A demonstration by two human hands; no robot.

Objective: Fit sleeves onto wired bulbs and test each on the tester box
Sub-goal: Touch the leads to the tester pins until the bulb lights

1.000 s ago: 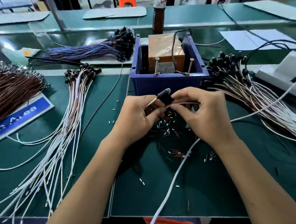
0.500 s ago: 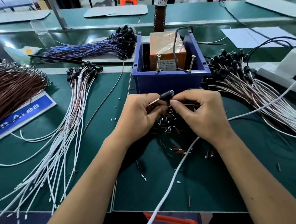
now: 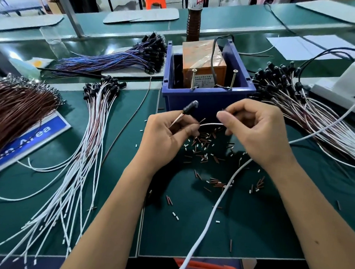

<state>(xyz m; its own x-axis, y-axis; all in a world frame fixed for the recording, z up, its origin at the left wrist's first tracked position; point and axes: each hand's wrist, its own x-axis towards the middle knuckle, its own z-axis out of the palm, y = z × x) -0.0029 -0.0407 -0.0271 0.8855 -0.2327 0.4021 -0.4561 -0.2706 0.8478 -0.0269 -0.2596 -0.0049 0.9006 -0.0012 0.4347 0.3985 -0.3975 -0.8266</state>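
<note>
Left hand's grip (image 3: 168, 133) holds bulb (image 3: 189, 108) before blue bin (image 3: 208, 98).

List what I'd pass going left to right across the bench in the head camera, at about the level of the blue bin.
Brown wire bundle → white-wired bulbs → left hand holding a black bulb → right hand → brown-and-white wired bulbs → white device.

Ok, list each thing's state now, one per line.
Left hand: grips bulb's leads.
Right hand: pinches white wire end.
Bulb: raised, sleeved black.
Tester box: sits in blue bin, two screws upright.
Loose sleeves: scattered on mat.
</note>
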